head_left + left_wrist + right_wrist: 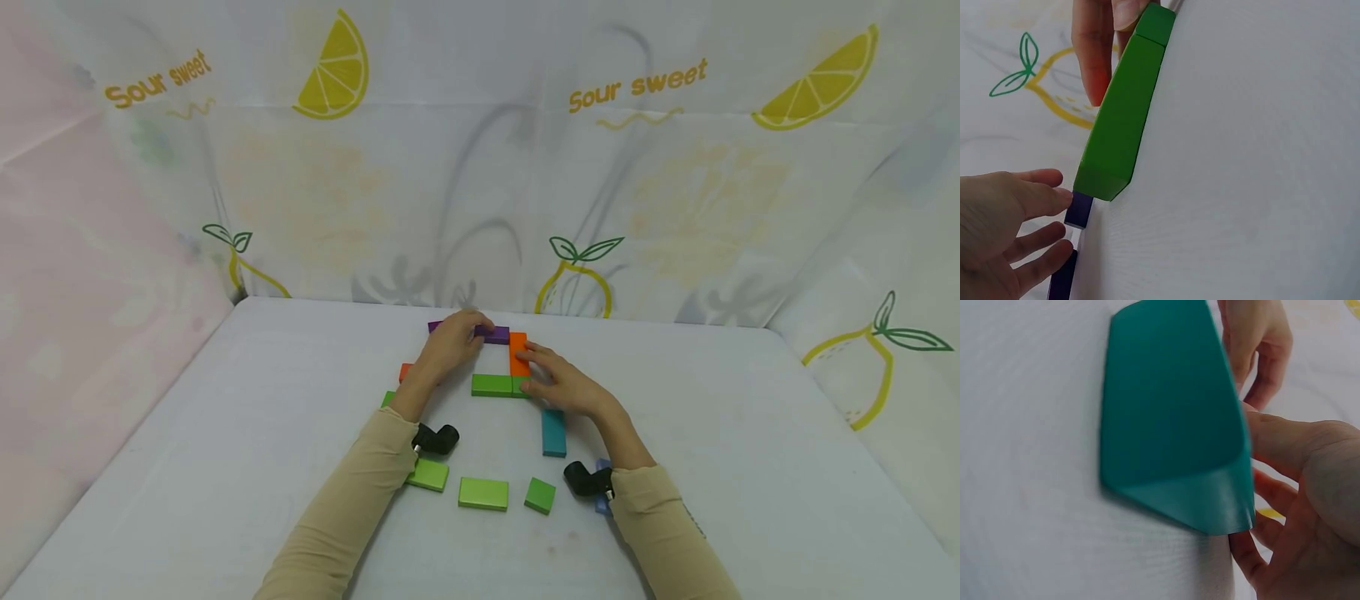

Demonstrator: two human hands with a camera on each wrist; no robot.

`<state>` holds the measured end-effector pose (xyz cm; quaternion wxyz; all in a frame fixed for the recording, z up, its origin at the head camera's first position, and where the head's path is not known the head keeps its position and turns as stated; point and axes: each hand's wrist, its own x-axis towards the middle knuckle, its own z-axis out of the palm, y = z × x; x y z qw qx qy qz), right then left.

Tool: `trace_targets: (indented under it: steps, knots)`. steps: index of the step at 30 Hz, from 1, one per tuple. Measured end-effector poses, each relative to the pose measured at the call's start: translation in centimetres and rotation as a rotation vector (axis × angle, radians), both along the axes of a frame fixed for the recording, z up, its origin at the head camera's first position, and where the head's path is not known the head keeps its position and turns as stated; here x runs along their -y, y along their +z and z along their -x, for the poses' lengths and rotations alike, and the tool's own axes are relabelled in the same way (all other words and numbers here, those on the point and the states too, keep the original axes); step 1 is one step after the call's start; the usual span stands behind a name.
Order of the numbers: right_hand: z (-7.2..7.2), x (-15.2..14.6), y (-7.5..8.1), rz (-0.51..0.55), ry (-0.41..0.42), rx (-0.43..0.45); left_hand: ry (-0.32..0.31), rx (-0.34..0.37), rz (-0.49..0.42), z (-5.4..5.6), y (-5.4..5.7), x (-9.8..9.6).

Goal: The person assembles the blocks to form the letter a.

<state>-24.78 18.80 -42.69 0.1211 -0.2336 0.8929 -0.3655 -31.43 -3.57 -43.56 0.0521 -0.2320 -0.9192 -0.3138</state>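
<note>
My left hand [450, 343] reaches to the far row, its thumb and forefinger at the right-hand purple block [495, 335], one on each side. A second purple block [1064, 275] lies just left of it, with a small gap between. My right hand [570, 385] is beside the upright orange block [518, 354], fingertips at its right side. Its thumb is close to the small green block [521, 386], which adjoins a longer green block [491, 385]. In the right wrist view a teal block [1169, 394] hides part of the right fingers, which are spread loosely.
Nearer lie two light green blocks [483, 493], a small green square [540, 495] and a blue block [602, 504] partly behind the right wrist. A red block [406, 372] and another green block [387, 398] show beside the left forearm. A lemon-printed cloth [480, 167] hangs behind the table.
</note>
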Motion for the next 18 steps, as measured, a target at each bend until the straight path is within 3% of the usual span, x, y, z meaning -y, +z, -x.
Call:
trace_targets:
  steps: [10,18]
  knots:
    - [0.04,-0.04,-0.12,-0.017,-0.009,0.007,0.041,0.019,0.042,0.13,0.63,0.49]
    - [-0.14,0.02,0.05,-0.018,-0.015,0.014,-0.017,0.014,0.033,0.06,0.51,0.53]
